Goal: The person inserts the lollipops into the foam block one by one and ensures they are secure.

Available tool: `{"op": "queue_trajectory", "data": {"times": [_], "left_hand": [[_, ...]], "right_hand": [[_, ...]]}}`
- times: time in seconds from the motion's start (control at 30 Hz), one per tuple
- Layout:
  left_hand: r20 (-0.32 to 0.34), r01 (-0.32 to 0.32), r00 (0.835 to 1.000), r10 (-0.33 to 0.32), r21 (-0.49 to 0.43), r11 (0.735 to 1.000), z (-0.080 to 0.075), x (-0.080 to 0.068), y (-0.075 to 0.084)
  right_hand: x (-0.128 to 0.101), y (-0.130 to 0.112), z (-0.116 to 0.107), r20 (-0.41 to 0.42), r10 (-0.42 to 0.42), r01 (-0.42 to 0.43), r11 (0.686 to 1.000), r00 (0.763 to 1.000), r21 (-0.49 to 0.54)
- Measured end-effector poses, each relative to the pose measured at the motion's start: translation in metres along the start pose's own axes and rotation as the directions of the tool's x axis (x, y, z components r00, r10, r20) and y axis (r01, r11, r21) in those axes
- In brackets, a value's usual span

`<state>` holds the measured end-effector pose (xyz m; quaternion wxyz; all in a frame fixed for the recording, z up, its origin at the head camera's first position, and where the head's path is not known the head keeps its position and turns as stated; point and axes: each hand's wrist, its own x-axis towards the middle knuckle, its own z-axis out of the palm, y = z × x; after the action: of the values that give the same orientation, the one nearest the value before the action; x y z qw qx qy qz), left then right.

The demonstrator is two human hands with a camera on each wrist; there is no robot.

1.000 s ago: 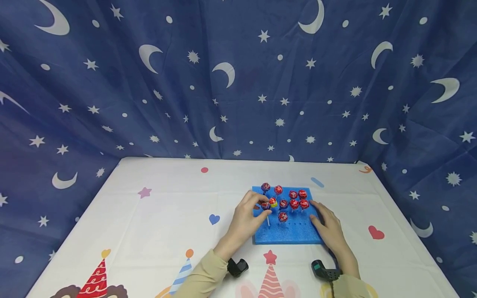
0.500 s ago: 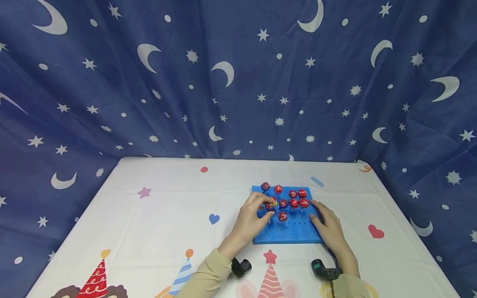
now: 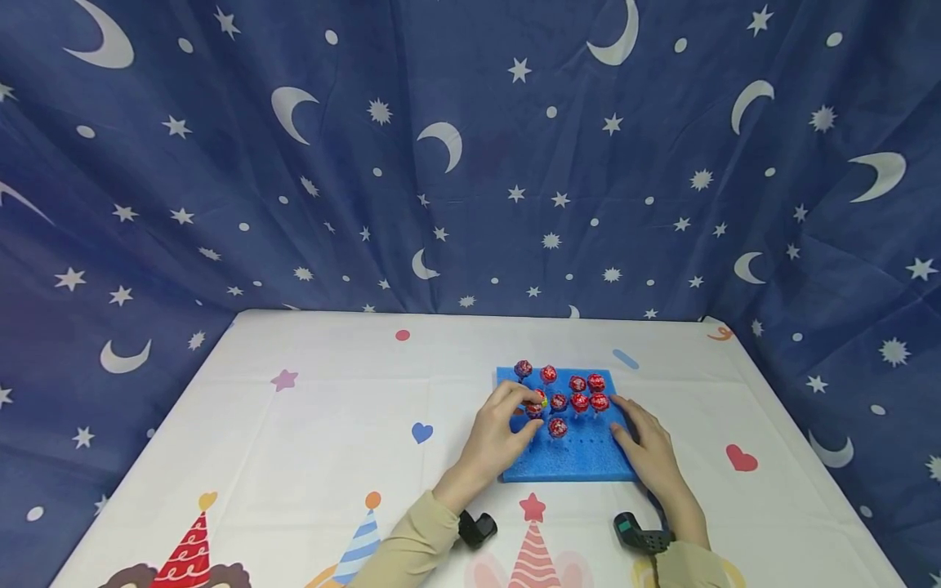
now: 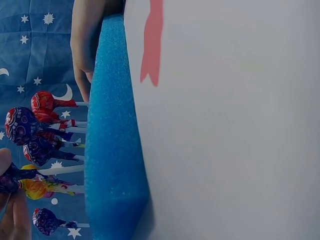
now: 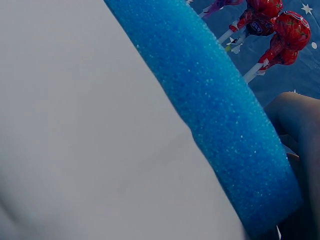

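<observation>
A: Where the left hand (image 3: 491, 437) meets the blue foam block (image 3: 581, 461), what does it hold?

B: Thumb and fingers pinch a purple lollipop (image 3: 533, 408) at the block's left side, stick downward.

A: And the right hand (image 3: 648, 452)?

B: Fingers extended, resting flat on the block's right edge. Other lollipops (image 3: 581, 401) stand upright in the far rows; the block lies on the white tablecloth (image 3: 316, 425).

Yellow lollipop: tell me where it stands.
In the head view, the yellow lollipop stands in the blue foam block, left part of the middle row, beside the left hand.
</observation>
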<state>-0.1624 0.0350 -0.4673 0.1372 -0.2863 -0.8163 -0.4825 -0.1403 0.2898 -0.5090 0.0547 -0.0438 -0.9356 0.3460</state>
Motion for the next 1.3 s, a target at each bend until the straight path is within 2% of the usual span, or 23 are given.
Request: {"op": "queue_trajectory", "data": {"times": [0.77,1.03,1.3], "left_hand": [[0.023,-0.076,0.997,0.078,-0.077,0.994,-0.003,-0.009,0.002],[0.076,-0.006,0.997,0.013,-0.092,0.996,-0.003,-0.011,0.002],[0.093,0.044,0.995,-0.04,-0.044,0.998,-0.001,-0.011,0.004]], "right_hand": [[-0.001,-0.003,-0.002,0.006,-0.001,0.001,1.0,1.0,0.002],[0.0,-0.003,-0.001,0.007,0.004,-0.004,1.0,1.0,-0.003],[-0.001,-0.003,-0.001,0.009,0.007,-0.007,1.0,1.0,-0.005]]}}
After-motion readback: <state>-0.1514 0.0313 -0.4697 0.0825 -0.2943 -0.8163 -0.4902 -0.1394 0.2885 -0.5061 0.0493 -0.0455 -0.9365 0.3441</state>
